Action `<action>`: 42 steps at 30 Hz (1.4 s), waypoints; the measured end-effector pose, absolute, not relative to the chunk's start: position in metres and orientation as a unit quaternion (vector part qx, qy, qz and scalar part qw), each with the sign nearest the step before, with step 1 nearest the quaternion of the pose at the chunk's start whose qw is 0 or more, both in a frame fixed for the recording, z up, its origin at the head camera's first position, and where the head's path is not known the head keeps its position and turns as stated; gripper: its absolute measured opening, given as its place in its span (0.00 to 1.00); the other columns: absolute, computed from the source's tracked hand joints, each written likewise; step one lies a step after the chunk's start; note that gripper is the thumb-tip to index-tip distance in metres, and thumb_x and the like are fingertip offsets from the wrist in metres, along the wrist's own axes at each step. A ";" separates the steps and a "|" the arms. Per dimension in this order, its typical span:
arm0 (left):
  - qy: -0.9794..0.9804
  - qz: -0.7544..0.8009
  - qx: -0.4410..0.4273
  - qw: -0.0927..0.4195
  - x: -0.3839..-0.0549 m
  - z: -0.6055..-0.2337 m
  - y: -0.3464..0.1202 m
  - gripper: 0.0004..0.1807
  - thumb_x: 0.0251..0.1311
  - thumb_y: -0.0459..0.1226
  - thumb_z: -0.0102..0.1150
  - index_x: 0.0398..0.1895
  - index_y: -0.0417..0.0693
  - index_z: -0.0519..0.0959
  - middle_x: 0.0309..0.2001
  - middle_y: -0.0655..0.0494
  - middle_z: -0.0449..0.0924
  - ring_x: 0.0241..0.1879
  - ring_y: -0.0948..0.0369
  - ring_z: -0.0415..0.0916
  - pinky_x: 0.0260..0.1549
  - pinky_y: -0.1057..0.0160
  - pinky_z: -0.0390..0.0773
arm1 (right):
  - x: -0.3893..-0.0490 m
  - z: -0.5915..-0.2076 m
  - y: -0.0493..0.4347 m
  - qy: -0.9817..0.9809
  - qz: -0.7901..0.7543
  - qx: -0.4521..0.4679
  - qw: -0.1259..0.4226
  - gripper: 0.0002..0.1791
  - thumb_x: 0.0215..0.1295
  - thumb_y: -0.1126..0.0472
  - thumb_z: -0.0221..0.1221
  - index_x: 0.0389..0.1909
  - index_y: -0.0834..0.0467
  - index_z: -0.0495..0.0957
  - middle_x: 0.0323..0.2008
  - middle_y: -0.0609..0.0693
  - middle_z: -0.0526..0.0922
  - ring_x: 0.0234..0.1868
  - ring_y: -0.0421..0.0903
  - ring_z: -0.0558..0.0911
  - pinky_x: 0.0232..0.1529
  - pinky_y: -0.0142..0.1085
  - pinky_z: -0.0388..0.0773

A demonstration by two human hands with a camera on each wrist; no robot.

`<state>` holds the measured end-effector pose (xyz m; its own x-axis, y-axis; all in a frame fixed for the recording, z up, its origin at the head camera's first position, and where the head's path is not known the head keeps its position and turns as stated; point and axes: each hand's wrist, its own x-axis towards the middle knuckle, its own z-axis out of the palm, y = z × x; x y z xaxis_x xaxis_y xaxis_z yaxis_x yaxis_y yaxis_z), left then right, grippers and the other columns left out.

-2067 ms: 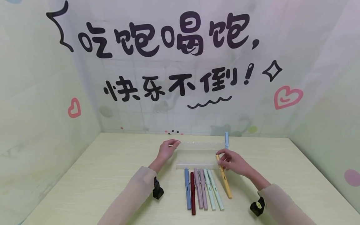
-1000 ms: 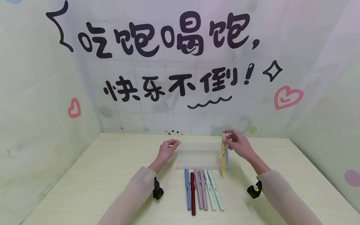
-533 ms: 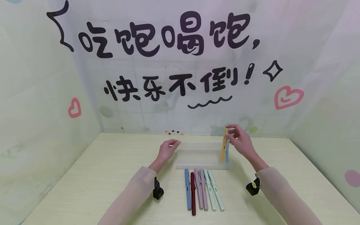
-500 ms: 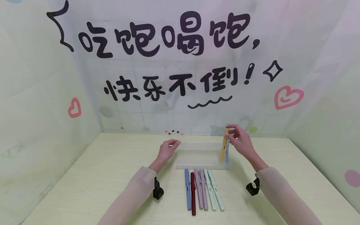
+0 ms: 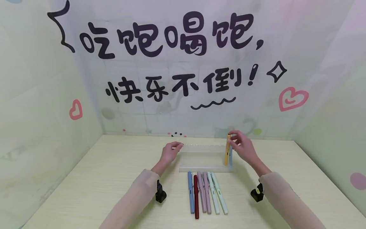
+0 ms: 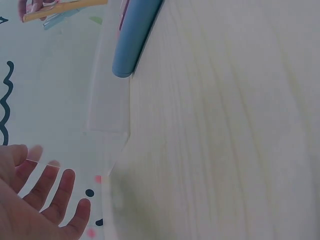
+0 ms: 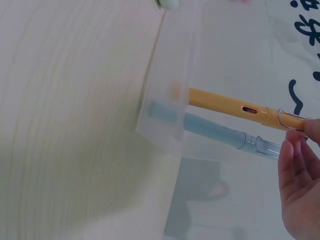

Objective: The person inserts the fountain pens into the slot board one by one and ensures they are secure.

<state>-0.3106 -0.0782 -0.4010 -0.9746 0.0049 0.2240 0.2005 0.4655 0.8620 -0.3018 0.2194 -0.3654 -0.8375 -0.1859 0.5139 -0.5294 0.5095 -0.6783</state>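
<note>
A frosted, see-through pen stand (image 5: pixel 201 160) with a scalloped top edge stands on the table. My left hand (image 5: pixel 170 152) pinches its upper left corner; in the left wrist view the thumb and fingers of the left hand (image 6: pixel 47 195) meet at the clear panel's edge. At the stand's right end, my right hand (image 5: pixel 242 145) pinches the capped top of a yellow pen (image 5: pixel 227 154). That pen is upright, its lower end inside the stand's base trough, as the right wrist view shows. Just right of it a light blue pen (image 7: pixel 212 131) stands in the same trough.
In front of the stand several pens lie side by side on the pale wood table (image 5: pixel 114 184): a blue pen (image 5: pixel 190 192), a dark red pen (image 5: pixel 196 197), purple pens (image 5: pixel 201 192) and mint green pens (image 5: pixel 213 194). A printed backdrop (image 5: pixel 160 121) rises behind.
My right hand has lifted the yellow pen from the table, turned it upright and carried it to the stand, then lowered it slightly into the trough. The left hand has stayed put.
</note>
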 end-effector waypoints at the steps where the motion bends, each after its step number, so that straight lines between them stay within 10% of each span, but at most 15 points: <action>1: -0.850 -0.514 -0.062 0.097 -0.311 -0.401 -0.078 0.14 0.61 0.41 0.51 0.40 0.40 0.79 0.38 0.49 0.77 0.41 0.54 0.73 0.36 0.60 0.75 | -0.302 -0.366 0.219 -0.846 0.448 0.214 0.192 0.13 0.60 0.64 0.55 0.46 0.61 0.70 0.33 0.59 0.78 0.25 0.53 0.77 0.22 0.34 0.75; 24: -0.850 -0.516 -0.066 0.087 -0.318 -0.401 -0.081 0.15 0.61 0.42 0.50 0.42 0.40 0.78 0.40 0.49 0.76 0.41 0.54 0.73 0.36 0.61 0.75 | -0.310 -0.369 0.216 -0.865 0.410 0.223 0.182 0.14 0.60 0.63 0.55 0.47 0.62 0.72 0.32 0.55 0.77 0.25 0.48 0.75 0.21 0.36 0.72; 42: -0.849 -0.517 -0.065 0.082 -0.325 -0.402 -0.082 0.15 0.61 0.42 0.50 0.42 0.41 0.78 0.39 0.50 0.76 0.42 0.54 0.73 0.36 0.60 0.75 | -0.320 -0.371 0.211 -0.877 0.402 0.185 0.190 0.15 0.60 0.62 0.56 0.48 0.61 0.74 0.10 0.47 0.62 0.10 0.39 0.58 0.12 0.33 0.59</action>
